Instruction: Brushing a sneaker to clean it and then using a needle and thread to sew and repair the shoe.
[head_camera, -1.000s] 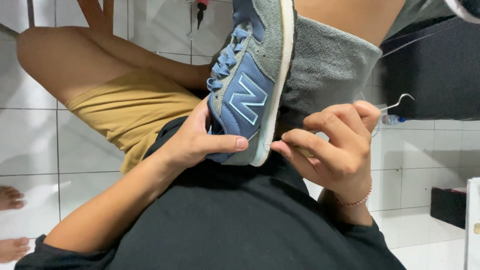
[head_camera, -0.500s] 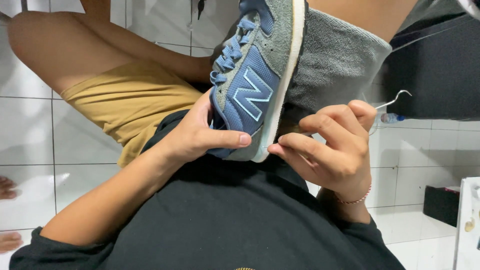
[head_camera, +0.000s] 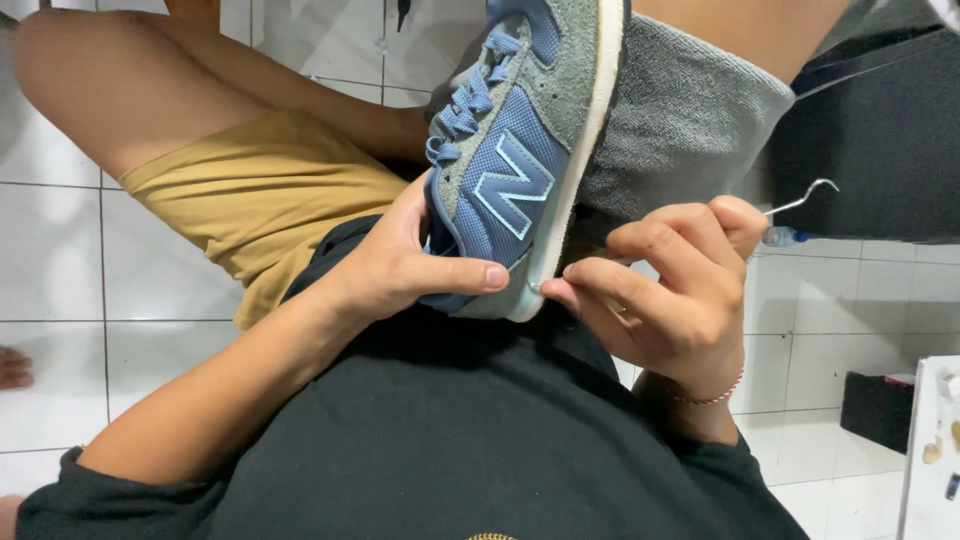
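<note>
A blue and grey sneaker (head_camera: 510, 170) with blue laces and a white sole rests on my lap, heel toward me, sole edge facing right. My left hand (head_camera: 400, 260) grips its heel, thumb pressed across the blue side panel. My right hand (head_camera: 670, 290) is pinched on a thin metal tool (head_camera: 805, 197) whose hooked end sticks out past my knuckles. Its other end touches the white sole edge by the heel. A thin red string bracelet circles my right wrist.
I sit on white floor tiles (head_camera: 60, 260) in mustard shorts (head_camera: 260, 190) and a black shirt (head_camera: 450, 430). A grey cloth (head_camera: 690, 120) lies under the shoe. A dark box (head_camera: 880, 410) and a white board (head_camera: 935, 450) are at right; a bare foot (head_camera: 12, 368) at left.
My right fingertips have closed in on the sole edge near the heel. My left hand keeps the same grip; the shoe has barely shifted.
</note>
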